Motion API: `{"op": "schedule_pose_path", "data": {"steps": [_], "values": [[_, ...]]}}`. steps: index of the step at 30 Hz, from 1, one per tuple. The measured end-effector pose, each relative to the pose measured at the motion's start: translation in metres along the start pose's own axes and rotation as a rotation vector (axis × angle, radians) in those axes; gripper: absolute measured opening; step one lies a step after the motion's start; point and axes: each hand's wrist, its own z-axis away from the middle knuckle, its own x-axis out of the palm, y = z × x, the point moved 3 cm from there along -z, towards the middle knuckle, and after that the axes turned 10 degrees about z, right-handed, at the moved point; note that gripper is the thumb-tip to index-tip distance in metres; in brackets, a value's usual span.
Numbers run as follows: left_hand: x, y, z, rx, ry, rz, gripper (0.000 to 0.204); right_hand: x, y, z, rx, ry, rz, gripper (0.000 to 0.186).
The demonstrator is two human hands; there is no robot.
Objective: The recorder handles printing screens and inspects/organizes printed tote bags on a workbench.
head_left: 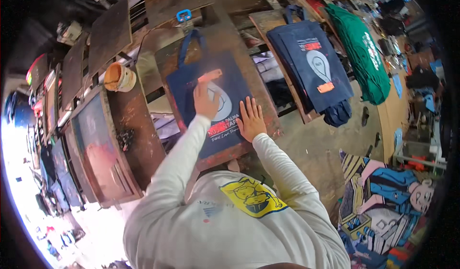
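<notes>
A navy tote bag (184, 96) with a looped handle lies flat on a paint-stained board in front of me. It bears a pale balloon-shaped print, an orange patch and some lettering. My left hand (206, 101) rests on the print just below the orange patch, its fingers stretched out and partly blurred. Beside the print, at the bag's right edge, my right hand (251, 119) lies flat with fingers spread. I see nothing held in either hand.
Left of the bag are a stained bucket (120, 77) and a framed printing screen (103, 147). To the right, similar navy bags (299, 44) are stacked on a board, beside folded green cloth (359, 53). A small blue device (184, 15) stands beyond the bag.
</notes>
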Motion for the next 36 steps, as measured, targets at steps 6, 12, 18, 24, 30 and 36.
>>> {"op": "schedule_pose_path", "data": {"steps": [6, 12, 18, 24, 30, 36], "values": [[-0.031, -0.027, 0.07, -0.132, -0.011, -0.264, 0.086, -0.027, 0.002, -0.015, -0.066, -0.201, 0.001, 0.071], [-0.027, -0.014, 0.067, -0.23, -0.098, -0.467, 0.093, -0.127, -0.008, -0.078, -0.508, -0.221, -0.984, 0.061], [-0.019, -0.012, 0.069, -0.26, -0.121, -0.587, 0.097, -0.117, -0.013, -0.107, -0.465, -1.415, -1.536, 0.047], [-0.019, -0.005, 0.062, -0.26, -0.187, -0.646, 0.108, -0.002, 0.006, -0.156, 0.066, 0.069, -1.473, 0.031], [-0.021, 0.002, 0.058, -0.361, -0.294, -0.759, 0.126, 0.016, -0.072, -0.136, -0.174, -0.326, -1.751, 0.057], [-0.022, -0.001, 0.062, -0.349, -0.205, -0.614, 0.127, 0.037, -0.01, -0.15, 0.15, -0.184, -1.667, 0.036]]}}
